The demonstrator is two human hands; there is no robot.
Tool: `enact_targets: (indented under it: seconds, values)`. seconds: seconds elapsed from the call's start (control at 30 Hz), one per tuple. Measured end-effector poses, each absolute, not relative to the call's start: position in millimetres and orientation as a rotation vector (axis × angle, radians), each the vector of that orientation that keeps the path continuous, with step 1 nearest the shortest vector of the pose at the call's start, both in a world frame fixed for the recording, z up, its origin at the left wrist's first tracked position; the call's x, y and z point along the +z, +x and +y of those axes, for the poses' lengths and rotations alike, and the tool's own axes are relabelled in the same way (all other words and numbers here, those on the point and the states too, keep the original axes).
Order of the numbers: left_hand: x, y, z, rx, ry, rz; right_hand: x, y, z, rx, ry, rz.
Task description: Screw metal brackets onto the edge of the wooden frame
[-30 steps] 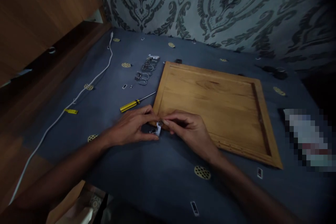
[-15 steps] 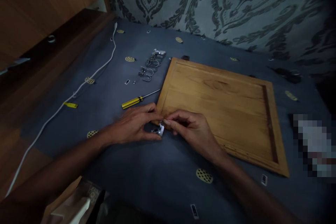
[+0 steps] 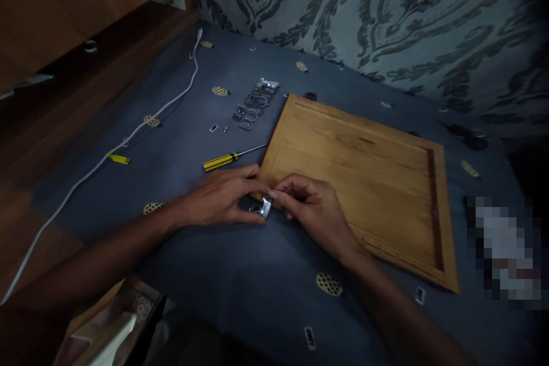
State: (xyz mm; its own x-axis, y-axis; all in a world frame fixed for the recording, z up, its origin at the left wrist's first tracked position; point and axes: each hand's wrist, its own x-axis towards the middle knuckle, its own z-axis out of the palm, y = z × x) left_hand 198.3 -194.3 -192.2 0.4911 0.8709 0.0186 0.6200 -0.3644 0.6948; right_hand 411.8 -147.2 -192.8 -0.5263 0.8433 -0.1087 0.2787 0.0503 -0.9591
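Note:
My left hand (image 3: 229, 194) holds a small shiny metal fitting (image 3: 266, 206) between thumb and fingers, just off the near left corner of a wooden panel (image 3: 338, 163). At the fitting's upper end, my right hand (image 3: 313, 206) is closed in a pinch, its fingertips meeting those of the left. Whatever sits in that pinch is too small to make out. A screwdriver (image 3: 221, 161) with a yellow and black handle lies beyond the left hand, its tip by the panel's left edge. Several curved metal fittings (image 3: 251, 108) lie in a row farther back.
A white cable (image 3: 160, 111) with a yellow tag (image 3: 119, 159) runs along the left side of the blue patterned cloth (image 3: 257, 291). Small loose metal pieces (image 3: 225, 130) lie near the row. Dark objects (image 3: 467, 134) rest at the far right, and a blurred-out item (image 3: 506, 251) at the right.
The view has shifted slightly. Both hands stay together at the panel's corner, and the metal fitting has tilted a little between the fingers.

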Motion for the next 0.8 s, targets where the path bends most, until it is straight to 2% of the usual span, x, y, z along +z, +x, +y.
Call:
enact_targets:
  seconds: [0.27, 0.63, 0.8]
  values:
    - [-194.1, 196.9, -194.0, 0.515, 2.115, 1.221, -211.1, 418.3, -153.5, 0.935, -1.006, -2.060]
    - [-193.0, 198.3, -193.9, 0.531, 2.108, 1.220, -214.4, 419.7, -157.3, 0.627, -0.820, -2.191]
    - [-192.9, 197.5, -193.3, 0.531, 2.113, 1.219, -212.0, 420.3, -157.9, 0.679, -0.850, -2.181]
